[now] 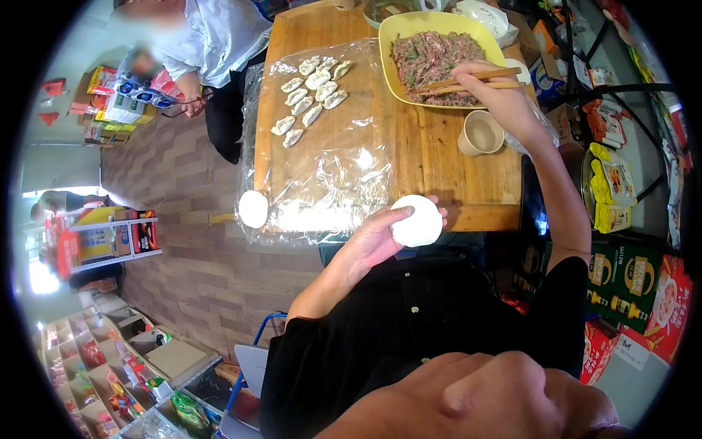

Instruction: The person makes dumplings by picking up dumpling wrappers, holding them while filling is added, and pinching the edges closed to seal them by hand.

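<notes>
My left hand (376,238) holds a round white dough wrapper (417,221) at the table's front edge, thumb on top and fingers beneath. In my right hand (486,91) is a pair of wooden chopsticks (504,85), their tips reaching into the minced meat filling (431,58) in a yellow bowl (386,47). Several folded dumplings (318,79) lie on clear plastic film (344,150) on the left part of the table. A stack of white wrappers (254,209) sits at the film's front left corner.
A paper cup (481,133) stands on the wooden table (431,161), just below the bowl and near my right forearm. Another person (219,44) is at the table's far left. Shelves and boxes (621,278) line the right side, with a shelf of packets (110,358) at lower left.
</notes>
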